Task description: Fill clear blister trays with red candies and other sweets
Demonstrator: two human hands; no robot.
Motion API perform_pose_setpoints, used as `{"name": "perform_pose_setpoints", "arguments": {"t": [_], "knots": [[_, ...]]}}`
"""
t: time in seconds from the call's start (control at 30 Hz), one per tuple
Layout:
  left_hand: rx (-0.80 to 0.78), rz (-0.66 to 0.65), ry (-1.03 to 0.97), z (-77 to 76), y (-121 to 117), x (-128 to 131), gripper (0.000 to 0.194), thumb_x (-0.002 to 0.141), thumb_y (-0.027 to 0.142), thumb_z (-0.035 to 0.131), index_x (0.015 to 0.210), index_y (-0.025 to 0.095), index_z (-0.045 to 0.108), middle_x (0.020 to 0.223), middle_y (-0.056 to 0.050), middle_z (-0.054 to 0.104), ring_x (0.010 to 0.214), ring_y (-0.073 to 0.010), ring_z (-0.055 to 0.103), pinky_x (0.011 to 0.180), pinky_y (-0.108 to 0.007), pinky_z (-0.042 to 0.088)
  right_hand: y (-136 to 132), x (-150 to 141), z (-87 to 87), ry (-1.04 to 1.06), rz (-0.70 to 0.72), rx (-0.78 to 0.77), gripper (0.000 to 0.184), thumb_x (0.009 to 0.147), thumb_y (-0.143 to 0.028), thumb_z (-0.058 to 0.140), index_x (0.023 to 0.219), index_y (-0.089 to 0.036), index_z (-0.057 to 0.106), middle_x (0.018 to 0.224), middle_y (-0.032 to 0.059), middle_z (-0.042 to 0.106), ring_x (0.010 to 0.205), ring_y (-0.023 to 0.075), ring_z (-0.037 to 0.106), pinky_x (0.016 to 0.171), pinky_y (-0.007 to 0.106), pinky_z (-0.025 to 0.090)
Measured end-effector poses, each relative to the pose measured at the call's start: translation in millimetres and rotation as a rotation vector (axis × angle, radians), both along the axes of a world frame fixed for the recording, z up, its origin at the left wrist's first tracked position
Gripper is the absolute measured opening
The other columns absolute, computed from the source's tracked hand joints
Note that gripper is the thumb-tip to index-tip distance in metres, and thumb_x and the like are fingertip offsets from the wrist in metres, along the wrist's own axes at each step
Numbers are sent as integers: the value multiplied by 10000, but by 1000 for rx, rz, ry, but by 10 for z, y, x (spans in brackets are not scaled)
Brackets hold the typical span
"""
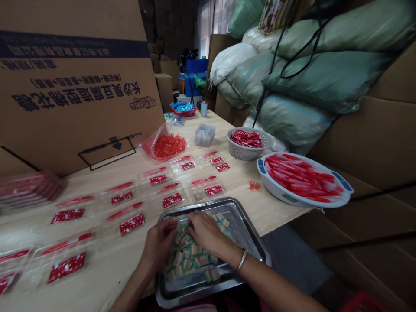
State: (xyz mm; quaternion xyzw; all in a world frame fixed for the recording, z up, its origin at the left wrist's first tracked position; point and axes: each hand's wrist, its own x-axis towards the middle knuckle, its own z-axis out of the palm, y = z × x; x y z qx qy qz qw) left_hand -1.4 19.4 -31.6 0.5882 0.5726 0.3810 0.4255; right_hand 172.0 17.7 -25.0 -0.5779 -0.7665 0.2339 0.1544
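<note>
A metal tray (248, 225) holds many small striped candy pieces (191, 251) in green, yellow and pink. My left hand (159, 242) is over the tray's left side, fingers bent and pressed together at the candy. Beside it my right hand (204, 232), with a bracelet (242, 261) on the wrist, reaches down among the pieces with its fingers curled. What either hand's fingertips hold is hidden. Just beyond the tray lie clear plastic trays, each with a red stick-like piece and a red printed packet (213, 190).
A white basin (279, 195) of red-and-clear plastic pieces and a grey basket (242, 152) of red packets stand at right. A bag of red cubes (167, 147) and a clear box (204, 135) lie farther back. A large carton (74, 86) rises at left, stacked trays (30, 190) below it.
</note>
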Motion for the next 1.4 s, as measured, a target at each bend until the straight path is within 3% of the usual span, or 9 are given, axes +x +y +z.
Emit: {"name": "perform_pose_setpoints", "arguments": {"t": [0.17, 0.33, 0.6, 0.73, 0.87, 1.0, 1.1, 1.27, 1.4], "knots": [[18, -15, -2, 6, -21, 13, 188, 605, 237, 605, 739, 198, 731, 684, -10, 738, 666, -205, 681, 632, -285, 535, 40, 85, -81, 198, -30, -46, 100, 755, -111, 638, 829, -178, 634, 755, -6, 657, 711, 137, 600, 620, 207, 378], [29, 12, -17, 19, -19, 12, 183, 611, 264, 622, 737, 187, 730, 703, -22, 746, 678, -215, 681, 629, -289, 533, 115, -83, -96, 191, -98, -108, 132, 749, -96, 624, 863, -158, 650, 786, 29, 680, 733, 160, 616, 626, 221, 393], [41, 39, -20, 5, -71, -62, 153, 632, 256, 597, 702, 197, 720, 645, 0, 712, 612, -179, 638, 576, -253, 501, -14, -6, -37, 210, 82, 89, 170, 738, -30, 591, 817, -181, 602, 852, 13, 609, 789, 149, 563, 690, 231, 381], [-44, 21, -114, 74, -99, 26, 142, 604, 302, 645, 650, 178, 697, 580, 4, 662, 545, -151, 590, 520, -233, 461, -89, 130, 54, 498, 111, -47, 109, 768, -72, 589, 785, -179, 573, 673, -53, 545, 636, 107, 507, 581, 197, 346], [-101, -8, -262, 120, -137, 171, 119, 597, 291, 668, 630, 177, 661, 550, 24, 620, 513, -128, 558, 504, -224, 446, -113, 182, 116, 712, 140, -213, 74, 782, -103, 554, 804, -173, 568, 660, -59, 530, 614, 98, 493, 554, 191, 348], [-166, -88, -368, 99, -188, 217, 148, 621, 311, 699, 665, 171, 683, 595, 1, 664, 550, -144, 595, 553, -252, 489, -143, 190, 107, 754, 157, -186, 122, 778, -120, 547, 839, -173, 638, 728, -30, 552, 667, 107, 509, 584, 204, 366], [-193, -73, -403, 95, -222, 192, 202, 606, 349, 736, 688, 167, 703, 632, -14, 695, 580, -157, 621, 589, -265, 510, -180, 172, 113, 752, 109, -143, 126, 763, -120, 558, 825, -171, 656, 722, -26, 551, 660, 105, 505, 585, 208, 367], [-254, -90, -443, 133, -280, 153, 270, 577, 356, 806, 751, 163, 733, 723, -40, 740, 658, -173, 657, 638, -265, 524, -241, 94, 95, 906, -39, -229, 35, 726, -179, 608, 751, -168, 585, 642, -44, 558, 587, 95, 502, 547, 200, 377], [-273, -16, -574, 105, -324, 175, 295, 525, 358, 852, 717, 169, 731, 690, -23, 736, 644, -153, 656, 648, -243, 520, -300, 12, 21, 1077, -195, -287, 177, 705, -308, 679, 703, -167, 572, 608, -38, 567, 562, 101, 519, 542, 210, 401]]}}
